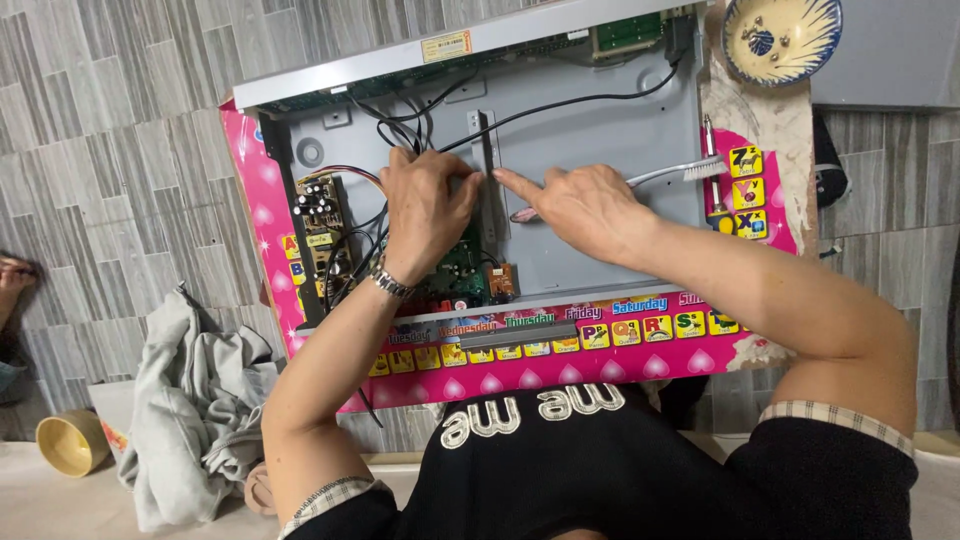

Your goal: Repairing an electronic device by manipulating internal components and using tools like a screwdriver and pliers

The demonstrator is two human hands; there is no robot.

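left hand point(425, 205): flat on the grey back pan point(590, 140) of the opened flat-screen chassis, fingers spread over the upright metal bracket strip point(486, 170) near the pan's middle. Grip is loose, not closed on anything, more pressing than holding.

right hand point(585, 210): just right of that bracket strip, index finger pointing at it. Can't tell if I've got something small pinched underneath, the hand hides it.

black cables point(410, 115): bunched right above my left hand, running to the pan's top edge. If I drag my palm I could snag one loose, I reckon.

power board point(320, 205): at the pan's left side, just beside my left wrist. Watch band point(390, 283) is metal and sits near the green board point(455, 270) at the pan's lower edge, so a short or scratch feels possible.

brush point(680, 172): lying on the pan's right side, behind my right hand. Could get knocked off by my forearm.

pink mat point(590, 365): under the whole pan, might let it slide if I push hard.
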